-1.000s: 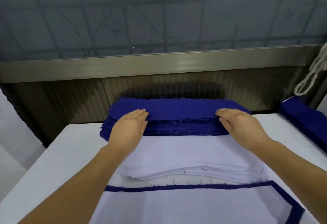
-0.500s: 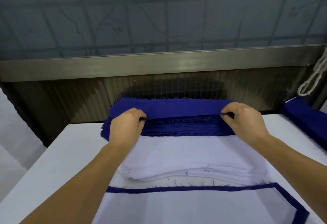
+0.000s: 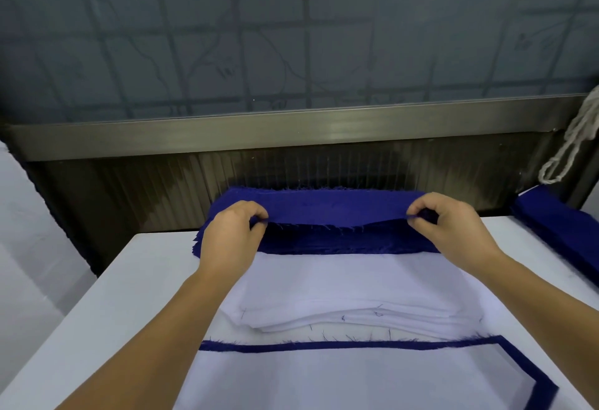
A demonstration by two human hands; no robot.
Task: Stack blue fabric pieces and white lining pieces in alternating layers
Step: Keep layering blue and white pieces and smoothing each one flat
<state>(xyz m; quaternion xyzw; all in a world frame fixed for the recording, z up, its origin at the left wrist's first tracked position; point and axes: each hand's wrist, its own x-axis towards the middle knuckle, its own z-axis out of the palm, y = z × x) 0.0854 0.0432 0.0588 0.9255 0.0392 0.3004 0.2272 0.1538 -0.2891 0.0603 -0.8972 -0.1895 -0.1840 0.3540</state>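
Left hand point(image 3: 231, 234) and right hand point(image 3: 452, 225) each pinched top blue piece point(image 3: 337, 210), near edge raised off blue stack point(image 3: 340, 242)

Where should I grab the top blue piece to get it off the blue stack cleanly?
Pinch the top blue piece at its near frayed edge, close to both ends, coming from the near side, as the left hand and right hand do. That edge is already lifted off the blue stack, and two spread grips should keep the limp cloth flat.
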